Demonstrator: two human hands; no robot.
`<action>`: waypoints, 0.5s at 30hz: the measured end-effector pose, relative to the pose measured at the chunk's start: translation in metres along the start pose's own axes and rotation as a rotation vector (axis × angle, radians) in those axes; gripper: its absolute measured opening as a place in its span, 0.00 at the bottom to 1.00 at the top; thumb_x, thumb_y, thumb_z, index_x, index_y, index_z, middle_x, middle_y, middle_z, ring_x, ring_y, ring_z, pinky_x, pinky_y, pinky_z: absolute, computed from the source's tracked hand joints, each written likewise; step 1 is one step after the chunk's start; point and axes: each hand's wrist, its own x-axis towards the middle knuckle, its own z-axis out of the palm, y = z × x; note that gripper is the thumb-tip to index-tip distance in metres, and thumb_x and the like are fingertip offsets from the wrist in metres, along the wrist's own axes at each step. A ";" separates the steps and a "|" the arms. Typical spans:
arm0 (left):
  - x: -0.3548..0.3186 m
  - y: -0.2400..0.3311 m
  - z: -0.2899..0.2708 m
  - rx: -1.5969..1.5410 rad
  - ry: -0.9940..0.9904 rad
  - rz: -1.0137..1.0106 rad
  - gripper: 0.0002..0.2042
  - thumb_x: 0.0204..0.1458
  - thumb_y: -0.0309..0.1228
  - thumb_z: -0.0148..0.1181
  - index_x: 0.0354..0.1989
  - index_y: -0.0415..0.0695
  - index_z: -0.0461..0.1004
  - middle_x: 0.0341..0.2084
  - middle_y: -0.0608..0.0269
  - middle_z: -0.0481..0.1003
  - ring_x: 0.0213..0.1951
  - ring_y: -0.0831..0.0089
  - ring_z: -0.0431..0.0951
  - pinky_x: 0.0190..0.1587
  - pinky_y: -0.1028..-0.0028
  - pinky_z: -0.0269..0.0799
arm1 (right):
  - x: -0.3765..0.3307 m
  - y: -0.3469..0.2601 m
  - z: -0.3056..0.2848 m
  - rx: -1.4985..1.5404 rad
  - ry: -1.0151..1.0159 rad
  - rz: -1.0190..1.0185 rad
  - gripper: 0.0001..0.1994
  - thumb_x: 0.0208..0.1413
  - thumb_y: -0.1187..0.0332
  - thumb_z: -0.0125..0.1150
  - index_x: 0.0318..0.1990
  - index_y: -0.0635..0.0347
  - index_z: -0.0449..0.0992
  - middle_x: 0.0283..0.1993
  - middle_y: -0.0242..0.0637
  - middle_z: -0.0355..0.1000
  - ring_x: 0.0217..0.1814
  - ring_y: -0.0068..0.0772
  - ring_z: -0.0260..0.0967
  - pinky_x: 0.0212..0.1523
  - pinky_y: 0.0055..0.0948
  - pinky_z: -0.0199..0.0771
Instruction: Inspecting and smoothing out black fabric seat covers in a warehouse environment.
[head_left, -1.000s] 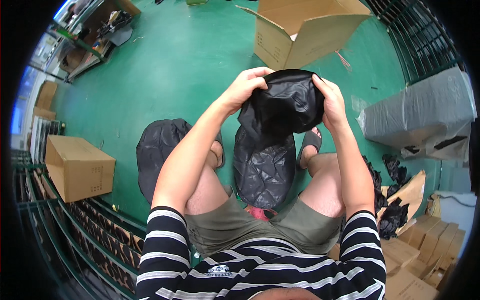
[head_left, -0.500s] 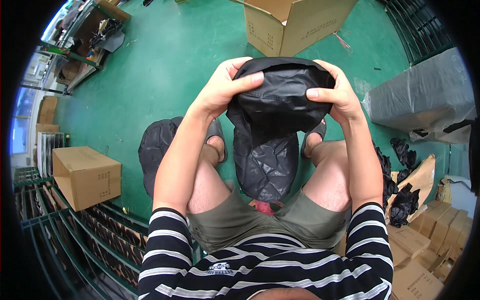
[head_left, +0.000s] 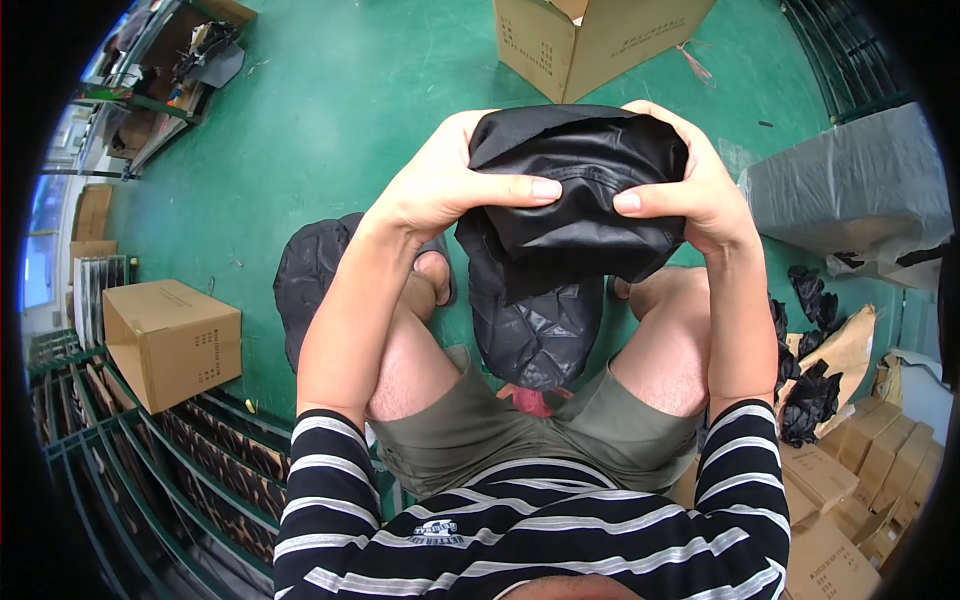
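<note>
A shiny black sewn fabric piece [head_left: 578, 225], bunched like a cover or pouch, is held up in front of me. My left hand [head_left: 475, 185] grips its left side, thumb pressed on the front near a seam and fingers hidden behind. On its right side my right hand [head_left: 690, 195] holds it the same way, thumb pointing inward. Below, between my knees, lies another dark wrinkled black piece [head_left: 535, 335], partly covered by the held one; I cannot tell whether they are joined. Beside my left leg rests a further black bundle [head_left: 312, 285] on the floor.
An open cardboard box [head_left: 600, 45] stands ahead on the green floor [head_left: 330, 110]. A closed carton [head_left: 175, 345] sits at left by green metal racks [head_left: 130, 470]. To the right are a plastic-wrapped grey block [head_left: 850, 190], black scraps [head_left: 810, 400] and stacked cartons [head_left: 865, 440].
Both hands have shifted slightly right, turning the black fabric so more of its outer face shows. The dark opening seen at its top right before is now hidden.
</note>
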 end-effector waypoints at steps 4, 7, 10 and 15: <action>-0.001 -0.004 -0.006 -0.071 -0.071 0.090 0.28 0.37 0.23 0.71 0.52 0.33 0.73 0.44 0.58 0.78 0.46 0.72 0.77 0.54 0.74 0.70 | -0.004 0.002 0.000 0.043 -0.057 -0.027 0.37 0.31 0.81 0.76 0.56 0.64 0.68 0.46 0.34 0.75 0.47 0.25 0.73 0.53 0.26 0.72; 0.002 -0.007 -0.014 -0.150 -0.203 0.104 0.29 0.36 0.23 0.71 0.52 0.32 0.73 0.44 0.58 0.78 0.46 0.72 0.76 0.54 0.74 0.69 | -0.008 -0.003 0.009 0.047 -0.094 -0.013 0.38 0.31 0.81 0.77 0.56 0.65 0.68 0.46 0.34 0.74 0.47 0.25 0.72 0.53 0.27 0.72; 0.000 -0.003 -0.002 -0.097 -0.156 0.099 0.30 0.36 0.25 0.73 0.52 0.33 0.73 0.43 0.59 0.79 0.45 0.72 0.77 0.53 0.74 0.70 | -0.011 -0.009 0.014 0.023 -0.056 0.019 0.35 0.31 0.81 0.76 0.54 0.65 0.69 0.45 0.34 0.75 0.47 0.25 0.72 0.53 0.26 0.71; 0.007 0.004 0.017 -0.003 0.040 0.060 0.26 0.36 0.28 0.75 0.47 0.35 0.76 0.38 0.61 0.79 0.40 0.74 0.78 0.47 0.75 0.73 | -0.008 -0.005 0.007 0.036 -0.034 -0.086 0.32 0.34 0.81 0.75 0.52 0.65 0.71 0.44 0.35 0.75 0.44 0.25 0.74 0.50 0.25 0.73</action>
